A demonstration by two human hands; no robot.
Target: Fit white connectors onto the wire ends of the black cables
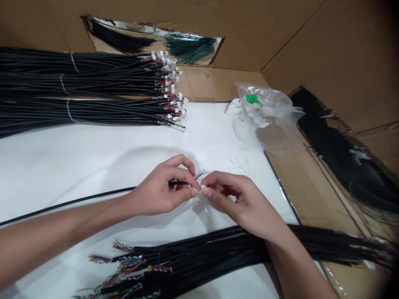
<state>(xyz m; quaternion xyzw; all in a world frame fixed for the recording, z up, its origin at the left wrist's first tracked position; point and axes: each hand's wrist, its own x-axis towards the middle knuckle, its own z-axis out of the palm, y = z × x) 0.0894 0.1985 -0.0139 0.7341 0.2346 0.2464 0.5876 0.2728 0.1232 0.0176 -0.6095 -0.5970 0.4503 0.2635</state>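
White bench. Clear plastic bag of white connectors sits past the far right corner. Tied black cable bundles lie off the far left edge; a stripped bundle crosses the near edge. Left hand pinches a black cable near its stripped end; right hand pinches a small white connector just beside it, between the hands.

We see the person's slim left hand and bare left forearm at eight o'clock, slim right hand and bare right forearm at five, fingernails trimmed short.
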